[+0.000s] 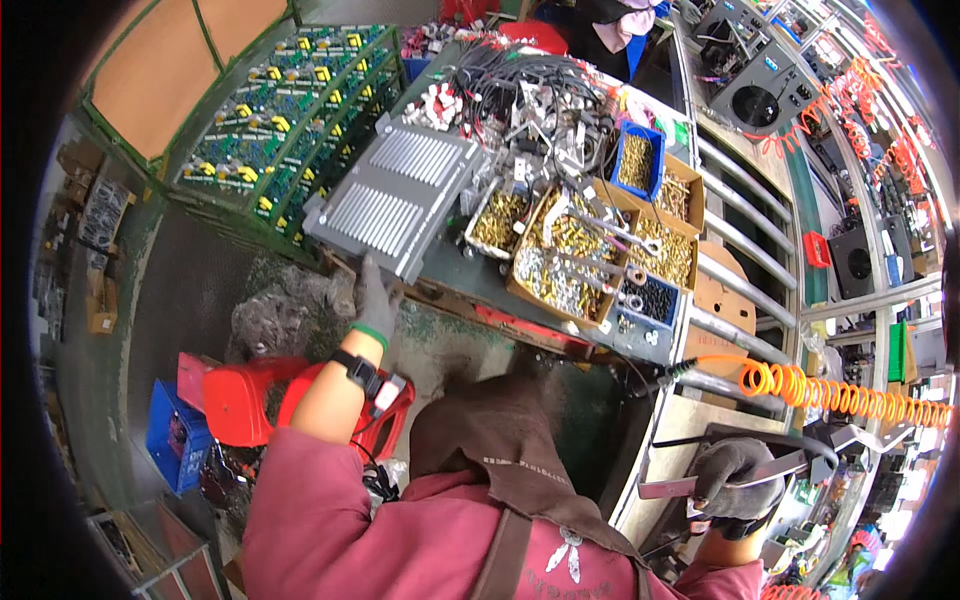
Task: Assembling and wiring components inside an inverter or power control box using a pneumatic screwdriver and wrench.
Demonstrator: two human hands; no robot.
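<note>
A grey finned metal case lies on the left side of the bench, its ribbed top facing up. At its near edge is my left hand, in a grey glove, with the fingers stretched out against the case. Further right, my gloved right hand is curled round a bent flat metal bracket, whose strips stick out on both sides of the fingers. A black frame-like part shows just behind that hand, partly hidden by it.
Boxes of brass screws, a blue bin of screws and a heap of cables crowd the bench. Racked circuit boards stand left. An orange coiled hose crosses above the roller conveyor. A red stool stands below.
</note>
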